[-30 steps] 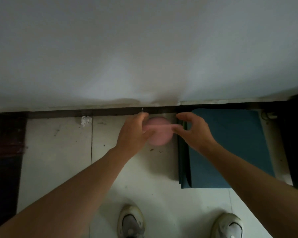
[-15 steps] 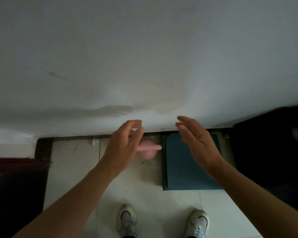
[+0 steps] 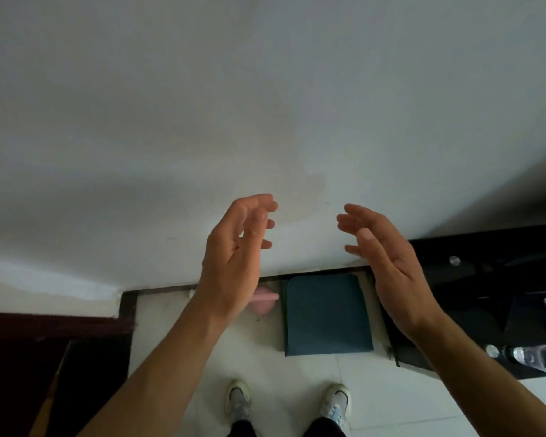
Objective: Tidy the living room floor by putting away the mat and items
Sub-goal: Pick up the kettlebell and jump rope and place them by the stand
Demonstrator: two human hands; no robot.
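Now both hands, left [image 3: 234, 257] and right [image 3: 388, 263], hover with fingers released above the folded mat [image 3: 327, 316].

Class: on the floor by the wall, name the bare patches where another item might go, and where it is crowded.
Free: tiles between the dark furniture and the pink item; tiles between the mat and the shoes. Crowded: the pink item sits close beside the mat, and a thin strip separates mat from black unit.

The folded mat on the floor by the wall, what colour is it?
Dark teal blue: the folded mat shows plainly in the head view.
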